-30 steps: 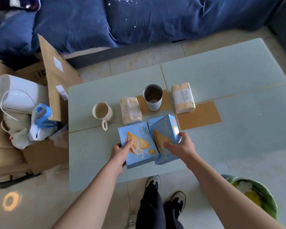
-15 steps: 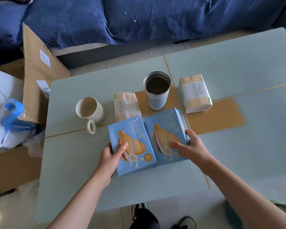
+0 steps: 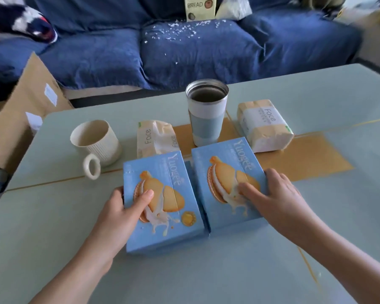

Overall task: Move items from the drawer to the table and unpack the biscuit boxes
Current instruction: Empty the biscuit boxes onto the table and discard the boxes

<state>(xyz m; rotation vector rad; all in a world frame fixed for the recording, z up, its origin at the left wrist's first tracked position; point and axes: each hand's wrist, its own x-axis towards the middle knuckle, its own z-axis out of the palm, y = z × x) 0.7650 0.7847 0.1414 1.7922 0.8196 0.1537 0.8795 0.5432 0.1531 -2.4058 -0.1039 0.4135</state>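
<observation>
Two light blue biscuit boxes lie flat side by side on the pale green table (image 3: 239,270). My left hand (image 3: 121,213) grips the left biscuit box (image 3: 173,220), thumb on its top face, fingers round its left edge. My right hand (image 3: 274,198) grips the right biscuit box (image 3: 219,165), thumb across the printed biscuit, fingers round its right edge. Both boxes look closed. Just behind them stand a cream mug (image 3: 94,141), an opened tissue pack (image 3: 154,139), a steel tumbler (image 3: 206,113) and a full tissue pack (image 3: 263,126).
A blue sofa (image 3: 195,47) runs behind the table, with white crumbs and a bread bag (image 3: 199,7) on it. A cardboard box (image 3: 24,110) stands at the table's left end. A brown patch (image 3: 305,159) lies on the table at the right.
The camera has dropped lower and closer, so the sofa shows more. The two boxes have settled flat and level, a little nearer to me. Both hands keep their grips.
</observation>
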